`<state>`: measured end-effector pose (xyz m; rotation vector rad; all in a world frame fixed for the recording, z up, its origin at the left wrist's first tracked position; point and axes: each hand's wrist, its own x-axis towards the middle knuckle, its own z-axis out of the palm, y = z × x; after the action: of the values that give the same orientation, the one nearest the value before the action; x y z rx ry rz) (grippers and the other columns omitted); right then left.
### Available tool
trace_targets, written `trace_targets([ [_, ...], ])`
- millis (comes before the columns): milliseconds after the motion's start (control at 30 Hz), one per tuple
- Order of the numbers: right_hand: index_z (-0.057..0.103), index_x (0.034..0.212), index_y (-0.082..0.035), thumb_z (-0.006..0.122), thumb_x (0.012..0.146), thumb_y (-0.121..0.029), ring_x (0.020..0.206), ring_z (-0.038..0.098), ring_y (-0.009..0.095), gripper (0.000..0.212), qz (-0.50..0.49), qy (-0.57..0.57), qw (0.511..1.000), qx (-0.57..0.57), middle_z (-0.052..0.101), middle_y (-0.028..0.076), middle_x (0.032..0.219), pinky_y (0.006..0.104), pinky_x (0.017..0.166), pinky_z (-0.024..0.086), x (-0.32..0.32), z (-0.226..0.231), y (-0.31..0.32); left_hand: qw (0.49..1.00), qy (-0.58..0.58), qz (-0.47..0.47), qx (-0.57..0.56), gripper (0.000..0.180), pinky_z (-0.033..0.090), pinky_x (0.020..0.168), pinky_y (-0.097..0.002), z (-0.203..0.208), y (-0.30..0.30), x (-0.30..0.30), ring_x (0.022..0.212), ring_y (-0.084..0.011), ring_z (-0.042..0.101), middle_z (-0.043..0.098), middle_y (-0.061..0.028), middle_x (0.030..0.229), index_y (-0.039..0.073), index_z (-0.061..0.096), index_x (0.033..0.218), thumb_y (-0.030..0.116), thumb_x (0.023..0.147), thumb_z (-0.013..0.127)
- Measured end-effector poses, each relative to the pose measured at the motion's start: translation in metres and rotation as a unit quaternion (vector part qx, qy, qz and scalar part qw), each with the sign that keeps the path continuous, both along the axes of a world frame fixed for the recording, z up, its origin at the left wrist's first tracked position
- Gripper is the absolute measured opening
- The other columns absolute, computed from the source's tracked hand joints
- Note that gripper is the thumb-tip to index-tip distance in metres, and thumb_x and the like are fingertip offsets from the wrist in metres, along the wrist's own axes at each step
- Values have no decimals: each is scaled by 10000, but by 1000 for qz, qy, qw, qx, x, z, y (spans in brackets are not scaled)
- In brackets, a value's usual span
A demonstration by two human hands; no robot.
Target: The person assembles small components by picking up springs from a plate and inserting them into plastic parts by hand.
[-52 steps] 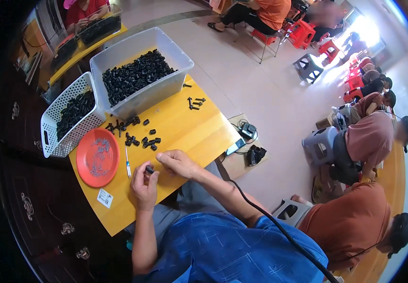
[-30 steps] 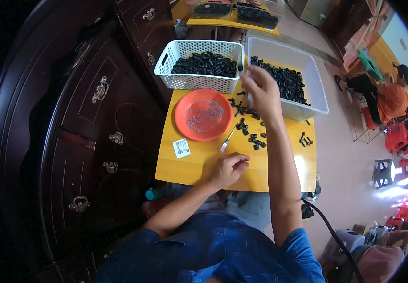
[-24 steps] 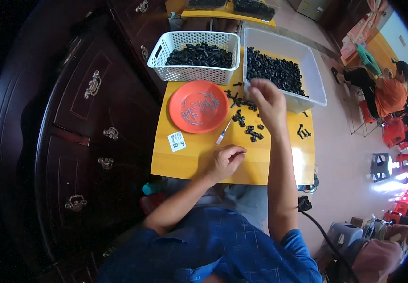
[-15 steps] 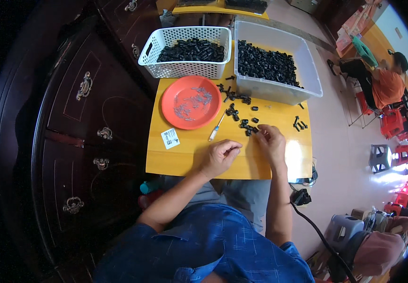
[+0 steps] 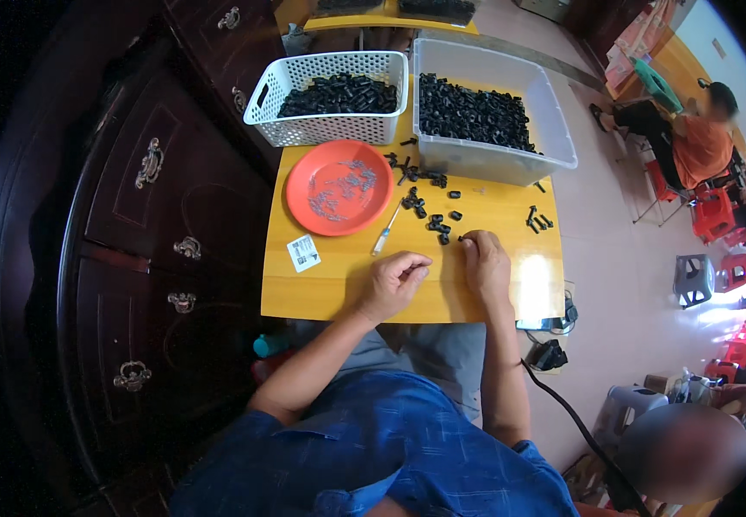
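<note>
My left hand (image 5: 394,280) rests on the yellow table (image 5: 321,293) near its front edge. Its fingers are curled and pinched together, and anything between them is too small to see. My right hand (image 5: 485,265) lies just to its right, fingertips closed on a small black part (image 5: 464,238). Loose black parts (image 5: 432,217) are scattered just beyond both hands. A thin white-handled tool (image 5: 386,231) lies between the hands and the orange plate (image 5: 304,185), which holds small metal screws.
A white perforated basket (image 5: 330,129) and a clear bin (image 5: 494,159), both full of black parts, stand at the table's far edge. A small white card (image 5: 304,252) lies front left. A dark wooden cabinet (image 5: 158,224) runs along the left. People sit on stools to the right.
My right hand has drawn back from the bin and the loose parts to the front of the table beside my left hand, which stayed near the front edge.
</note>
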<state>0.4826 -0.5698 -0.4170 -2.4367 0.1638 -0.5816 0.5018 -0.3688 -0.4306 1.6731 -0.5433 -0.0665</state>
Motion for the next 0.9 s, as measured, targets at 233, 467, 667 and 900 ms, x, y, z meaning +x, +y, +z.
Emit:
trace_targets([
  [233,690,939,-8,661,933,-174,681,660,287,169,120,108,974,161,680,176,798,358,642,518,-22,15,20,999,8,-18,-40,165,516,655,-247,2,1,0,726,-84,628,682,-34,853,16,689,1030,44,874,734],
  [467,699,932,-7,668,940,-204,651,612,188,200,165,161,947,224,657,126,733,320,624,493,-10,18,21,1000,-3,-3,-18,131,518,645,-260,1,1,4,715,-104,633,669,-38,838,15,683,987,38,868,733],
  [667,703,929,-9,669,946,-222,642,580,150,216,203,207,934,208,643,95,709,301,610,471,2,21,16,998,-54,25,15,132,518,621,-313,1,-1,3,683,-200,644,646,-98,832,18,627,966,51,870,710],
  [900,699,960,-11,671,948,-186,651,567,103,178,169,210,901,341,639,68,713,279,612,474,16,5,3,1000,12,23,-11,192,530,639,-329,-2,0,3,731,-198,668,661,-111,840,25,626,1059,43,878,688],
])
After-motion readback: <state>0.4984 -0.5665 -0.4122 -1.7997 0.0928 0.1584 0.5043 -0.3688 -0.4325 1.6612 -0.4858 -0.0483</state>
